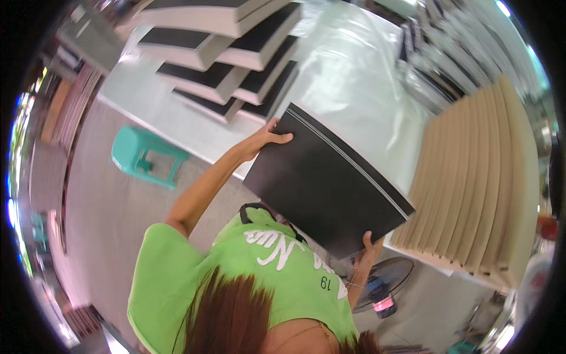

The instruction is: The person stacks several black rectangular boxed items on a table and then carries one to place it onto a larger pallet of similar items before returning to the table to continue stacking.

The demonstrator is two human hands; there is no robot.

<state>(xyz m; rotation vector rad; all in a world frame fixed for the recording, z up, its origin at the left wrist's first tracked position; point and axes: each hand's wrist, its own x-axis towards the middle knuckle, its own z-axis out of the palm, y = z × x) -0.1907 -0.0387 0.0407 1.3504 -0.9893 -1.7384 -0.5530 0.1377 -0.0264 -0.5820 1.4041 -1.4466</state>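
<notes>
A large flat black panel with two thin white stripes along its far long edge is held out in front of my body, over the near edge of the table. My left hand grips its left end, thumb on top and fingers beneath. At the near right corner, my right hand closes on the panel with its thumb up along the edge. Whether the panel is one piece or several thin ones stacked, I cannot tell. Black-topped stacks with pale sides stand crosswise on each other just beyond my left hand.
The white table bears a glossy clear plastic sheet. Several brown cardboard pieces stand in a row at the right, with plastic-wrapped packs behind them. A teal stool is on the floor at left; a round fan is at lower right.
</notes>
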